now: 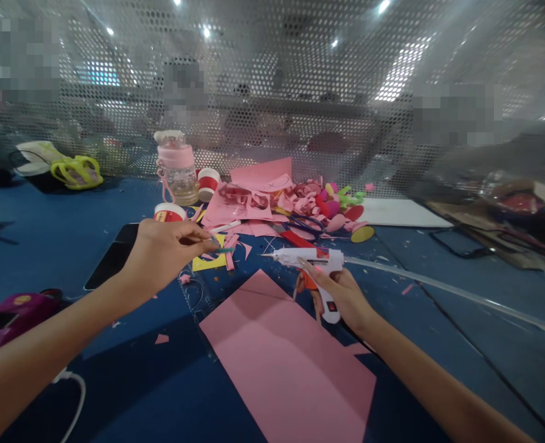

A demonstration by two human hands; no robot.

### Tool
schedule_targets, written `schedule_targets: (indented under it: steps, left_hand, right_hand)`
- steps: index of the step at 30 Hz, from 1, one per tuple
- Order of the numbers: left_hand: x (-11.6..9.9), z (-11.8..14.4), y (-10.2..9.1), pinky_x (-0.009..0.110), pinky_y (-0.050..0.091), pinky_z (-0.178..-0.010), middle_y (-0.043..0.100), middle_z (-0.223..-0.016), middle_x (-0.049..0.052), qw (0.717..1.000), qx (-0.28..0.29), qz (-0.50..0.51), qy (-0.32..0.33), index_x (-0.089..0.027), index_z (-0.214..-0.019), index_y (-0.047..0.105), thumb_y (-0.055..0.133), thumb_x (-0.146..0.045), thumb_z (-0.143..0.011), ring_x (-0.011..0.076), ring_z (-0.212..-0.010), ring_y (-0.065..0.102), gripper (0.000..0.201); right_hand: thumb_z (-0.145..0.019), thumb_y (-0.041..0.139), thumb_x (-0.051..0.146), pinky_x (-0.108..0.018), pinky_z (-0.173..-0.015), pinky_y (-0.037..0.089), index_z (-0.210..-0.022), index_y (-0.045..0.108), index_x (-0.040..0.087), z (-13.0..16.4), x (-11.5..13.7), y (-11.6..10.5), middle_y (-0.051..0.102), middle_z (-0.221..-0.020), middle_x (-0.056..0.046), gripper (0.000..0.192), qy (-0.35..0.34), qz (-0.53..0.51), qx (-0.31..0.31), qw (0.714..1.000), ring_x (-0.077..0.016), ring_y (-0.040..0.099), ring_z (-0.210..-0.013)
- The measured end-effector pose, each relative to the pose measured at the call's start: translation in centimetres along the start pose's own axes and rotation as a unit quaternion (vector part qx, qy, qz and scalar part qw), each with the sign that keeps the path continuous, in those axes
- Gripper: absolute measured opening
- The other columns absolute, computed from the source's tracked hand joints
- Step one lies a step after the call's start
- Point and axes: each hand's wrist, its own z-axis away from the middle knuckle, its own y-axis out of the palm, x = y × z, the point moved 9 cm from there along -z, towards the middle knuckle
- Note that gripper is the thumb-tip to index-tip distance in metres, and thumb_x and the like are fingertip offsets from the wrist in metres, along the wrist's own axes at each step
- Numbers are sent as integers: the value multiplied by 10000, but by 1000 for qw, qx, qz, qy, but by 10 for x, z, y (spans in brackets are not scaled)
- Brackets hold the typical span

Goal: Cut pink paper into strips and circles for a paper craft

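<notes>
My right hand (341,294) grips a white hot glue gun (316,261) with an orange trigger, its nozzle pointing left and a clear glue stick (438,288) trailing out to the right. My left hand (164,249) pinches a thin green stick-like piece (221,249), its tip a short way left of the nozzle. Both hover over a large pink paper sheet (291,363) lying on the blue table (60,240).
A heap of pink paper scraps (258,200) and foam shapes lies behind, with a pink bottle (178,166), two small red-and-white cups, a yellow scrap, a black phone (115,255) and a white board (399,212). A perforated metal screen closes the back. Clutter sits at right.
</notes>
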Motion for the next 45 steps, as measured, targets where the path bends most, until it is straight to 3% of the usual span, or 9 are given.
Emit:
schedule_targets:
  steps: [3, 6, 9, 14, 17, 20, 26, 36, 45]
  left_hand:
    - [-6, -1, 11, 309, 532, -736, 717, -943, 65, 993, 31, -89, 74, -189, -1017, 672, 462, -230, -832, 212, -828, 677, 283]
    - [-8, -1, 26, 349, 453, -915, 504, -1314, 91, 979, 64, -130, 141, -157, -1316, 415, 395, -118, -815, 222, -1189, 485, 502]
    - [-4, -2, 26, 367, 438, -938, 525, -1295, 82, 975, 59, -159, 142, -156, -1252, 482, 396, -169, -849, 219, -1194, 478, 413]
    - [-22, 11, 13, 390, 527, -681, 717, -851, 102, 962, -3, -236, 140, -140, -955, 658, 350, -304, -907, 246, -756, 671, 352]
    - [-56, 45, 38, 390, 492, -829, 659, -1080, 135, 948, 45, -207, 237, -97, -1083, 600, 325, -330, -922, 251, -982, 617, 395]
    - [-81, 87, 75, 415, 355, -1009, 398, -1387, 145, 928, 144, -170, 298, -83, -1317, 398, 403, -494, -863, 294, -1275, 356, 613]
    - [-82, 119, 109, 551, 196, -1051, 89, -1507, 60, 913, 273, -105, 283, -230, -1432, 56, 324, -618, -830, 350, -1356, 82, 765]
    - [-68, 121, 118, 598, 190, -1033, 57, -1508, 93, 915, 310, -65, 250, -235, -1424, 163, 420, -558, -823, 396, -1346, 40, 729]
    - [-69, 116, 117, 585, 195, -1037, 78, -1509, 77, 919, 314, -59, 230, -252, -1420, 173, 413, -550, -830, 384, -1349, 53, 704]
  right_hand:
    - [-708, 561, 592, -184, -255, 317, -606, 633, 129, 0, -1, -1, 467, -276, 21, 479, 2, 3, -2, 1000, -86, 406, -223]
    - [-703, 554, 604, -184, -250, 307, -595, 630, 128, 0, -2, -1, 474, -282, 17, 494, 4, 5, -2, 1000, -86, 408, -219]
    - [-692, 560, 609, -184, -243, 291, -619, 635, 127, 0, -1, -2, 478, -286, 19, 494, 1, 1, -7, 1000, -90, 416, -217]
    - [-705, 560, 594, -187, -247, 305, -598, 629, 134, 0, 1, -3, 464, -287, 26, 478, -5, -1, -10, 1000, -91, 421, -226]
    - [-705, 572, 585, -187, -245, 324, -602, 630, 136, 1, 3, -2, 461, -279, 27, 464, -4, -14, -8, 1000, -94, 421, -228]
    - [-686, 604, 569, -191, -240, 355, -599, 632, 139, 2, 2, -2, 470, -281, 29, 439, 5, -34, -10, 999, -92, 407, -222]
    - [-710, 591, 551, -175, -240, 366, -597, 628, 134, 1, -6, -1, 476, -294, 28, 434, 21, -27, 14, 999, -89, 425, -233]
    - [-770, 534, 537, -161, -247, 275, -572, 604, 138, -1, -18, -4, 458, -313, 37, 451, 53, 45, 43, 997, -68, 428, -230]
    - [-794, 512, 527, -175, -265, 359, -614, 601, 147, -2, -20, 1, 522, -376, 25, 429, 55, 71, 57, 994, -77, 451, -256]
